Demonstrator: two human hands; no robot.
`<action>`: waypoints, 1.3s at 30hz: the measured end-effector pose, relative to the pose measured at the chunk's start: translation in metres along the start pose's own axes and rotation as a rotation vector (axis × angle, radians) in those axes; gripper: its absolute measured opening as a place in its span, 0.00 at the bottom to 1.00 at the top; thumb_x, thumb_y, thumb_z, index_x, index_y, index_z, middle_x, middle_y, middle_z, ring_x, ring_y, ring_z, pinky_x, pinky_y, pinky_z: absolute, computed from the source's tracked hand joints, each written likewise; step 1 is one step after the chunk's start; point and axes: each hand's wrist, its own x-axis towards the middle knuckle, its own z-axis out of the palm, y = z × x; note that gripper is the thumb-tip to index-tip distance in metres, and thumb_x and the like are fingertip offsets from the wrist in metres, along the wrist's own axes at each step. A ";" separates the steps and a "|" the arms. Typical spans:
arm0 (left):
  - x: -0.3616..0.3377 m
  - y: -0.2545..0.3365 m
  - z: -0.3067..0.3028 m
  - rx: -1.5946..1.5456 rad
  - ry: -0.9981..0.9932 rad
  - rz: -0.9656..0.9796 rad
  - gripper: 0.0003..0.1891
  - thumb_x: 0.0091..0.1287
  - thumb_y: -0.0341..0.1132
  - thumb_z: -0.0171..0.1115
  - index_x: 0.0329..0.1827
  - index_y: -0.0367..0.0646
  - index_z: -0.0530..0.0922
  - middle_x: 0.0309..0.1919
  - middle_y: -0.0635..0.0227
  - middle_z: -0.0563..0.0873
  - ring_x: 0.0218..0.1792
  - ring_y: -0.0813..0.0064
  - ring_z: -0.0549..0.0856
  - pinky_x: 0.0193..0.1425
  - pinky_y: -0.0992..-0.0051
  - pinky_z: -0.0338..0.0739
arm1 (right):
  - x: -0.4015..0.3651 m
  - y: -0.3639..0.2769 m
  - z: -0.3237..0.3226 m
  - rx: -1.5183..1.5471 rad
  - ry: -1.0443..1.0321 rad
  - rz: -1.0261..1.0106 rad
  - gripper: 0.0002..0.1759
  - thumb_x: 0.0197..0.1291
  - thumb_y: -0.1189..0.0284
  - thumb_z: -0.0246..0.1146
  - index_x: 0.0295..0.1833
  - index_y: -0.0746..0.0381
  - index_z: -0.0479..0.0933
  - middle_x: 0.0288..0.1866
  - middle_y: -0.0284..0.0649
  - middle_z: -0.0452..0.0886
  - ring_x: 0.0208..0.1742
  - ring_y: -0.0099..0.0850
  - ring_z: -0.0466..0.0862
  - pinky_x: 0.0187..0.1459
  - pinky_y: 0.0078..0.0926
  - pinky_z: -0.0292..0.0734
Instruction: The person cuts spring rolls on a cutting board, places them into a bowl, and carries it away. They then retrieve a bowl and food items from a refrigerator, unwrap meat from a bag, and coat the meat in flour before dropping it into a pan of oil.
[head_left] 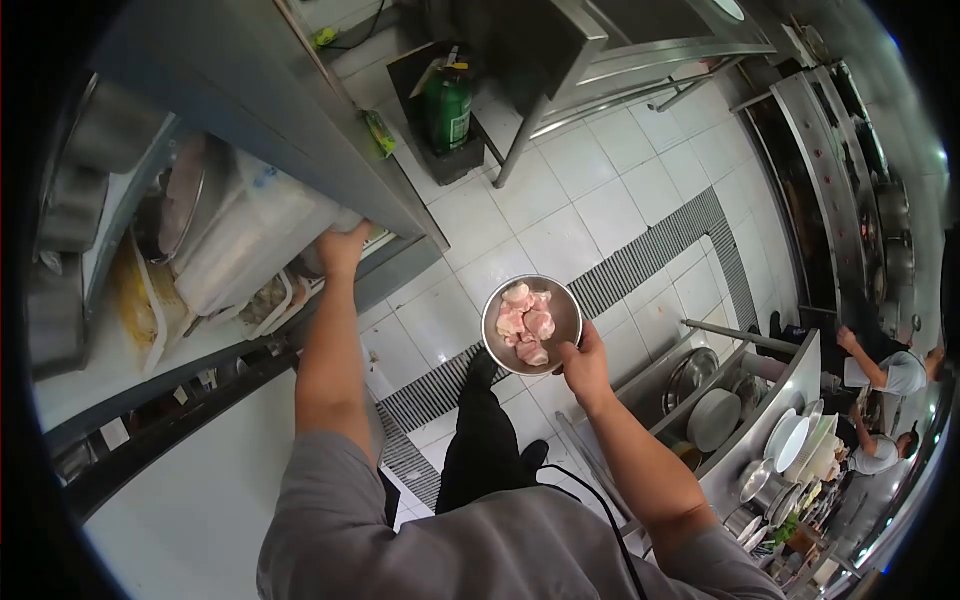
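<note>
In my right hand (585,370) is a round metal bowl (490,335), gripped by its rim with the thumb on top. Several pale pink pieces of raw meat (525,325) lie inside the bowl. My left hand (343,250) reaches into an open refrigerated cabinet (250,130) at the left. Its fingers are closed at the near end of a large clear plastic bag (255,235) and are partly hidden. Below the bag are a white tray with yellowish contents (145,300) and another white tray (275,305).
A green canister (447,110) stands on the floor ahead, near a steel table (590,60). Shelves with plates (715,420) and pans are at the right. Two people (880,375) work beyond them. A striped drain grate (640,260) crosses the tiled floor.
</note>
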 end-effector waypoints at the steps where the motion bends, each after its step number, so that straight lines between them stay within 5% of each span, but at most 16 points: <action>1: 0.002 -0.013 0.007 -0.075 0.076 0.128 0.38 0.48 0.38 0.84 0.63 0.30 0.78 0.61 0.46 0.84 0.61 0.49 0.84 0.69 0.59 0.76 | 0.007 -0.005 0.008 -0.009 -0.012 -0.015 0.24 0.63 0.80 0.57 0.66 0.70 0.71 0.46 0.45 0.85 0.33 0.28 0.85 0.28 0.26 0.82; 5: -0.014 -0.038 0.007 -0.221 0.154 0.290 0.42 0.50 0.41 0.84 0.67 0.29 0.75 0.62 0.47 0.83 0.62 0.50 0.83 0.68 0.57 0.77 | 0.037 -0.003 0.032 -0.137 0.001 -0.090 0.23 0.63 0.81 0.57 0.65 0.69 0.71 0.46 0.44 0.84 0.32 0.28 0.84 0.28 0.26 0.81; 6: -0.025 -0.045 0.005 -0.416 0.131 0.183 0.42 0.52 0.38 0.83 0.69 0.30 0.73 0.62 0.49 0.83 0.64 0.52 0.82 0.70 0.58 0.77 | 0.032 -0.015 0.036 -0.072 -0.005 -0.010 0.25 0.60 0.77 0.58 0.65 0.69 0.74 0.44 0.52 0.86 0.34 0.36 0.87 0.34 0.34 0.83; 9: -0.075 -0.051 -0.025 -0.864 -0.013 -0.003 0.40 0.57 0.31 0.75 0.74 0.35 0.68 0.62 0.53 0.83 0.66 0.56 0.82 0.72 0.60 0.77 | 0.053 -0.001 0.050 -0.240 0.033 -0.129 0.26 0.59 0.77 0.59 0.65 0.69 0.74 0.42 0.52 0.86 0.38 0.39 0.87 0.41 0.37 0.84; 11: -0.121 -0.055 -0.037 -1.136 -0.073 -0.154 0.34 0.63 0.31 0.69 0.74 0.36 0.69 0.62 0.54 0.83 0.62 0.54 0.84 0.69 0.56 0.80 | 0.044 -0.026 0.058 -0.200 0.008 0.029 0.25 0.60 0.76 0.60 0.65 0.69 0.75 0.44 0.58 0.87 0.46 0.47 0.89 0.50 0.41 0.83; 14: -0.196 -0.009 -0.063 -1.185 -0.483 -0.669 0.30 0.70 0.40 0.63 0.73 0.37 0.70 0.61 0.52 0.84 0.59 0.51 0.87 0.67 0.49 0.82 | 0.057 -0.006 0.071 -0.342 0.059 -0.125 0.25 0.63 0.73 0.63 0.66 0.68 0.74 0.51 0.64 0.86 0.57 0.60 0.86 0.58 0.49 0.80; 17: -0.256 0.015 -0.060 -1.242 -0.884 -1.018 0.31 0.72 0.48 0.60 0.73 0.38 0.72 0.60 0.49 0.85 0.59 0.48 0.87 0.66 0.49 0.82 | 0.055 -0.011 0.082 -0.424 0.057 -0.139 0.26 0.61 0.77 0.60 0.66 0.71 0.73 0.49 0.58 0.88 0.51 0.48 0.89 0.55 0.41 0.83; 19: -0.287 0.033 -0.053 -1.257 -1.066 -0.976 0.30 0.73 0.49 0.60 0.70 0.35 0.75 0.58 0.48 0.86 0.57 0.48 0.88 0.64 0.51 0.83 | 0.054 -0.004 0.081 -0.403 0.033 -0.166 0.25 0.61 0.76 0.60 0.65 0.70 0.74 0.48 0.59 0.88 0.50 0.49 0.89 0.54 0.41 0.83; 25: -0.320 0.049 -0.042 -1.153 -0.983 -1.202 0.22 0.72 0.42 0.66 0.62 0.38 0.80 0.49 0.56 0.89 0.48 0.57 0.90 0.55 0.56 0.86 | 0.050 0.001 0.076 -0.409 0.011 -0.158 0.25 0.62 0.76 0.60 0.65 0.70 0.73 0.46 0.57 0.88 0.46 0.47 0.89 0.52 0.41 0.83; 29: -0.311 0.047 -0.043 -1.134 -1.025 -1.172 0.22 0.70 0.41 0.68 0.62 0.39 0.80 0.48 0.57 0.89 0.48 0.57 0.90 0.54 0.56 0.86 | 0.048 0.003 0.071 -0.308 0.004 -0.099 0.25 0.62 0.78 0.59 0.66 0.69 0.73 0.45 0.54 0.88 0.44 0.44 0.90 0.49 0.40 0.84; 32: -0.305 0.047 -0.046 -1.155 -1.158 -1.074 0.23 0.71 0.42 0.67 0.64 0.38 0.79 0.51 0.56 0.89 0.48 0.58 0.90 0.55 0.57 0.87 | 0.047 0.006 0.068 -0.236 0.015 -0.090 0.24 0.61 0.77 0.59 0.64 0.70 0.74 0.49 0.61 0.88 0.52 0.53 0.89 0.55 0.44 0.83; 35: -0.305 0.053 -0.050 -1.120 -1.160 -1.025 0.24 0.69 0.39 0.70 0.65 0.38 0.78 0.50 0.59 0.89 0.47 0.60 0.90 0.54 0.59 0.87 | 0.049 0.010 0.066 -0.211 0.053 -0.219 0.24 0.61 0.78 0.59 0.64 0.70 0.75 0.49 0.61 0.87 0.52 0.53 0.89 0.55 0.43 0.83; 37: -0.303 0.059 -0.055 -0.949 -1.174 -0.780 0.26 0.67 0.34 0.71 0.67 0.39 0.77 0.50 0.61 0.88 0.47 0.65 0.90 0.54 0.63 0.87 | 0.054 0.012 0.065 -0.142 0.034 -0.096 0.24 0.61 0.78 0.59 0.64 0.71 0.75 0.49 0.61 0.87 0.51 0.52 0.89 0.54 0.42 0.83; 38: -0.303 0.059 -0.055 -0.947 -1.173 -0.779 0.26 0.67 0.34 0.71 0.67 0.39 0.77 0.50 0.61 0.88 0.47 0.65 0.90 0.54 0.63 0.87 | 0.058 0.014 0.068 -0.159 0.043 -0.189 0.21 0.63 0.83 0.55 0.63 0.68 0.71 0.43 0.46 0.85 0.31 0.30 0.85 0.28 0.29 0.81; 39: -0.302 0.060 -0.055 -0.888 -1.134 -0.673 0.27 0.66 0.31 0.72 0.68 0.40 0.76 0.51 0.62 0.88 0.48 0.66 0.90 0.55 0.64 0.86 | 0.058 0.016 0.066 -0.156 0.040 -0.190 0.21 0.63 0.83 0.55 0.63 0.68 0.71 0.43 0.46 0.85 0.31 0.30 0.85 0.28 0.29 0.81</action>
